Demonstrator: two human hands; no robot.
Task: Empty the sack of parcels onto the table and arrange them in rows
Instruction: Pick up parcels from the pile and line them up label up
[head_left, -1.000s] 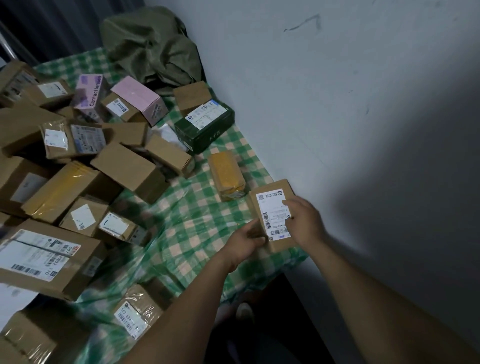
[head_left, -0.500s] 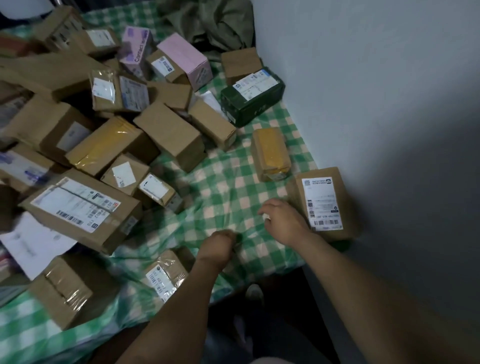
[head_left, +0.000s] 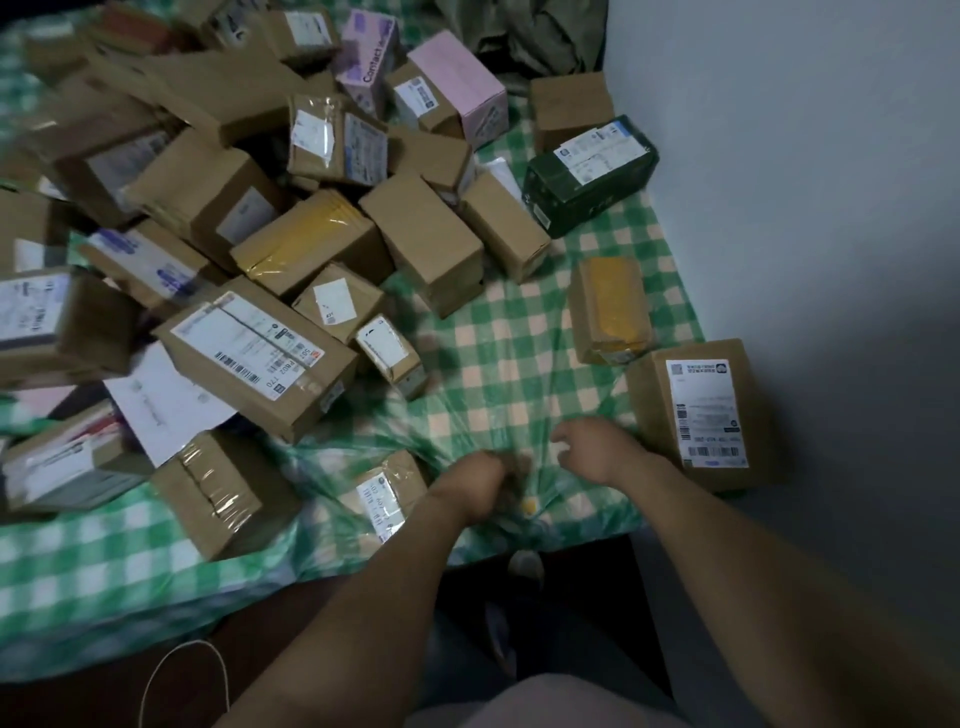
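Cardboard parcel (head_left: 698, 415) lies just beside right hand (head_left: 595, 449); left hand (head_left: 480, 483) grips tablecloth (head_left: 493, 343).

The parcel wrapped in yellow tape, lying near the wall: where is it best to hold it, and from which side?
Take the yellow-taped parcel across its two long sides, coming from above. It lies flat on the tablecloth, and both long sides look free, while its near end sits close to the labelled box.
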